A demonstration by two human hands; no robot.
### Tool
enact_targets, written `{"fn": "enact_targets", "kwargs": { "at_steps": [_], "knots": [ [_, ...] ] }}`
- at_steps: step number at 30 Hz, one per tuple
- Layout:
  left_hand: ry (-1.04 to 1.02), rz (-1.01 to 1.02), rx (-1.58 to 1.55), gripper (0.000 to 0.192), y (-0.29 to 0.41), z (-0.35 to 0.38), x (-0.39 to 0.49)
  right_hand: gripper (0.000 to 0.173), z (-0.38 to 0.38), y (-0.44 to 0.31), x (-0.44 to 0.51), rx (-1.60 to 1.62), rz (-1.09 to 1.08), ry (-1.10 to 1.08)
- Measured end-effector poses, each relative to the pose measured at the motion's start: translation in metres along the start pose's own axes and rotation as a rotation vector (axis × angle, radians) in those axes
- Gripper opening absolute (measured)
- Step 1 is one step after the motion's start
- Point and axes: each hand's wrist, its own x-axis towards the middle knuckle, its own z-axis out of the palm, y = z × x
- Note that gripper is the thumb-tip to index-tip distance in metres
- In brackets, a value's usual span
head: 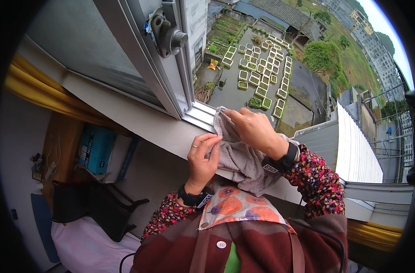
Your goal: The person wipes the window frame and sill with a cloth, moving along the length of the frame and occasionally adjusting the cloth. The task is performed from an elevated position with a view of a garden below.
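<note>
A grey-brown fleecy cloth (241, 163) is draped over the sill of an open sliding window, one edge bunched upward. My right hand (257, 131) grips its upper part above the window track (200, 116), with the fingertips partly hidden. Lower and to the left, my left hand (202, 158), wearing a ring, pinches the cloth's edge between thumb and fingers. The rest of the cloth hangs in folds over the sill toward my printed apron (235, 206). A black band sits on each wrist.
Left of my hands stands the sliding window frame (142, 58) with a metal latch (168, 37). Outside, far below, planted boxes (262, 68) float on dark water. Indoors are a yellow curtain (40, 82), a blue box (96, 148) and a black chair (94, 204).
</note>
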Motion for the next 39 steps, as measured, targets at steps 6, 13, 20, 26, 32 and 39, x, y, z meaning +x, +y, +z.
{"fn": "enact_targets", "kwargs": {
  "at_steps": [6, 13, 20, 26, 32, 39],
  "knots": [
    [-0.068, -0.076, 0.088, 0.024, -0.001, 0.003, 0.003, 0.022, 0.009, -0.008, 0.037, -0.114, -0.126, -0.045],
    [-0.215, -0.077, 0.002, 0.025, 0.008, -0.003, 0.0, 0.024, -0.01, 0.006, -0.033, -0.215, -0.011, -0.084],
    [-0.488, 0.15, -0.064, 0.027, 0.028, 0.018, -0.009, 0.039, -0.074, 0.02, -0.116, -0.265, 0.265, -0.283],
    [-0.171, 0.07, -0.019, 0.026, 0.022, 0.003, -0.005, 0.038, -0.038, 0.004, -0.08, -0.066, 0.093, -0.149],
    [-0.092, 0.014, 0.087, 0.021, 0.004, -0.005, -0.002, 0.043, -0.002, -0.006, -0.011, -0.039, -0.056, -0.175],
    [-0.119, -0.018, 0.164, 0.024, -0.002, -0.001, 0.006, 0.023, 0.012, -0.014, 0.016, -0.111, -0.152, -0.067]
  ]
}}
